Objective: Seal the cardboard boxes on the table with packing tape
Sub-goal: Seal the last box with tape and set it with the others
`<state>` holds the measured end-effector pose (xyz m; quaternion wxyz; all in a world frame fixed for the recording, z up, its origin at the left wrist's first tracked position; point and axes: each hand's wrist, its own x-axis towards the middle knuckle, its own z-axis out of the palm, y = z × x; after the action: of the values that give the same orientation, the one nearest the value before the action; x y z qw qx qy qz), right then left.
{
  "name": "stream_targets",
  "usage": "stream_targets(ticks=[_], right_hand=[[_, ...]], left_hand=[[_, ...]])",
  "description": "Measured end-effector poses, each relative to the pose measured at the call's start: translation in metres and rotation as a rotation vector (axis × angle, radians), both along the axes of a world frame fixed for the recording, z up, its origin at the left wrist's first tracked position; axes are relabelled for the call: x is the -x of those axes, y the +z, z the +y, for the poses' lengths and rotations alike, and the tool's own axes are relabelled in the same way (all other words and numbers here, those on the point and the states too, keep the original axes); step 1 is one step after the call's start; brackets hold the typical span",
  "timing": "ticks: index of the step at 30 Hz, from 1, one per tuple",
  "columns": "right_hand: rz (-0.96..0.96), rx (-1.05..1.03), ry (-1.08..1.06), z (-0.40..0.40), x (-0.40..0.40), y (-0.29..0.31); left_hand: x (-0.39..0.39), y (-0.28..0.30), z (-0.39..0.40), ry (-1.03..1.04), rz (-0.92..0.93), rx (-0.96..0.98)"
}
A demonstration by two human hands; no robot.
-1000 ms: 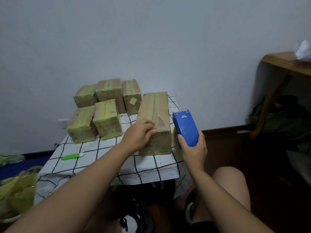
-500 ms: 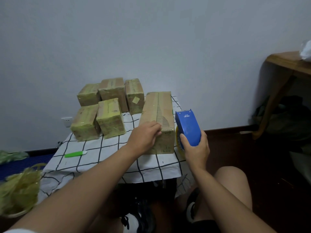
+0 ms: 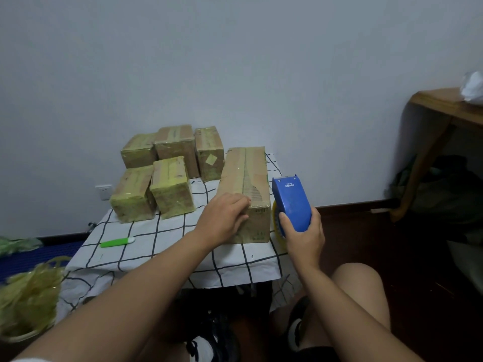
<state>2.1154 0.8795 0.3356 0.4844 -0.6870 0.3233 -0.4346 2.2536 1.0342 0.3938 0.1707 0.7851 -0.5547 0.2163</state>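
Five small boxes (image 3: 167,176) sit left of the long box (image 3: 245,178).

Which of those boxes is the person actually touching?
The long box at the table's right edge, by far the biggest. The left hand rests on its near corner; the five small boxes, like this one, sit untouched to its left.
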Motion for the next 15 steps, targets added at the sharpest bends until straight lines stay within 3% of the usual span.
stream_targets(ticks=[3, 12, 15], right_hand=[[0.0, -0.003, -0.01, 0.0, 0.0, 0.001], [-0.003, -0.035, -0.012, 0.0, 0.0, 0.002], [0.002, -0.047, -0.025, -0.001, 0.001, 0.001]], left_hand=[[0.0, -0.005, 0.004, 0.075, -0.023, 0.026], [0.003, 0.0, 0.014, 0.123, 0.235, 0.159], [0.002, -0.002, 0.013, 0.098, 0.21, 0.187]])
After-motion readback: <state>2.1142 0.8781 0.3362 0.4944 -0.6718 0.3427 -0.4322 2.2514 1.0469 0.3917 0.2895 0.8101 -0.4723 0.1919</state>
